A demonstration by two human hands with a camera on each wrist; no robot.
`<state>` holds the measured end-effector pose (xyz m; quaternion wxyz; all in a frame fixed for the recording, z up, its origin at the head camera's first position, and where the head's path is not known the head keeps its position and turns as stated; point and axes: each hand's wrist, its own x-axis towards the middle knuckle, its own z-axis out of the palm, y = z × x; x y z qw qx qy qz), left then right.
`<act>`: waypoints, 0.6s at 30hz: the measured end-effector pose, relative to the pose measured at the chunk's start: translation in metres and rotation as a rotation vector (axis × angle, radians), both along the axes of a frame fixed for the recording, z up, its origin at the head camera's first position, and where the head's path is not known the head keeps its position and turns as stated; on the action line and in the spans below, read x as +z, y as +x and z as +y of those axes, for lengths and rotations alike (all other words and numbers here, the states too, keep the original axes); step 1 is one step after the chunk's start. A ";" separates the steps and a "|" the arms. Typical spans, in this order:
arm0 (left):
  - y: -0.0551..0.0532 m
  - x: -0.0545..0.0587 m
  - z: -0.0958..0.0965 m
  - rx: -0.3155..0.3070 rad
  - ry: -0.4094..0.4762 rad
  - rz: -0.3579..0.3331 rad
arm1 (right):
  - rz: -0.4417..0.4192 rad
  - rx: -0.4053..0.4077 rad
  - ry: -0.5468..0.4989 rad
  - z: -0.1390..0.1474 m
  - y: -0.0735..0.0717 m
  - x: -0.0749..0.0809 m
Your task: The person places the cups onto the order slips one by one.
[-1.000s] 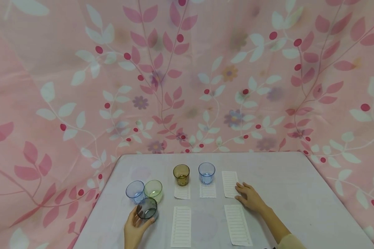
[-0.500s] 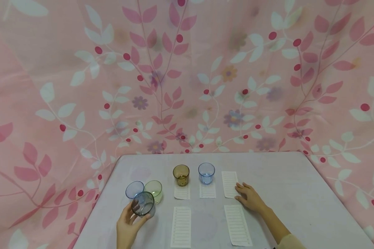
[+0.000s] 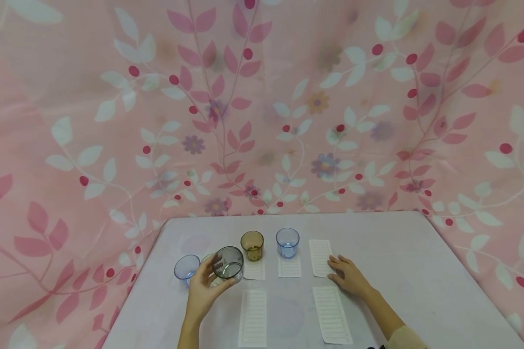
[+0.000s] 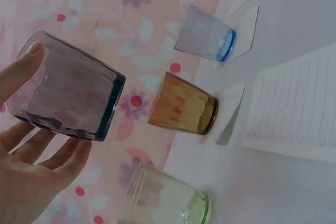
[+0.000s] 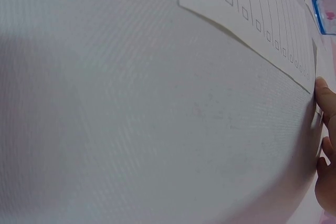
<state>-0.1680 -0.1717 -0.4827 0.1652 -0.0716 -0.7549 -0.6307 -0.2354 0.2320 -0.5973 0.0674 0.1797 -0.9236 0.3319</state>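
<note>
My left hand (image 3: 201,290) holds a dark grey glass tumbler (image 4: 68,90) off the table, thumb on one side and fingers on the other. Behind that tumbler a pale green glass (image 4: 168,200) is mostly hidden in the head view. A blue glass (image 3: 186,267) stands to the left of it. Farther back, an amber glass (image 3: 252,246) and a second blue glass (image 3: 287,243) each stand on a lined paper slip. My right hand (image 3: 349,277) rests by the right edge of another slip (image 3: 320,258), fingers fairly straight.
Two longer lined slips lie nearer the front, one at centre left (image 3: 253,319) and one at centre right (image 3: 332,315). A whitish cloth covers the table (image 3: 397,252). Behind it hangs a pink curtain (image 3: 262,106) printed with leaves.
My left hand has lifted the grey tumbler and carried it right and away from me, from beside the blue and green glasses to near the amber one. My right hand has stayed put.
</note>
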 end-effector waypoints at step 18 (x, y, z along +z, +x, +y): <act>-0.065 0.008 0.096 -0.285 0.053 -0.020 | 0.019 0.004 -0.001 -0.001 0.002 0.003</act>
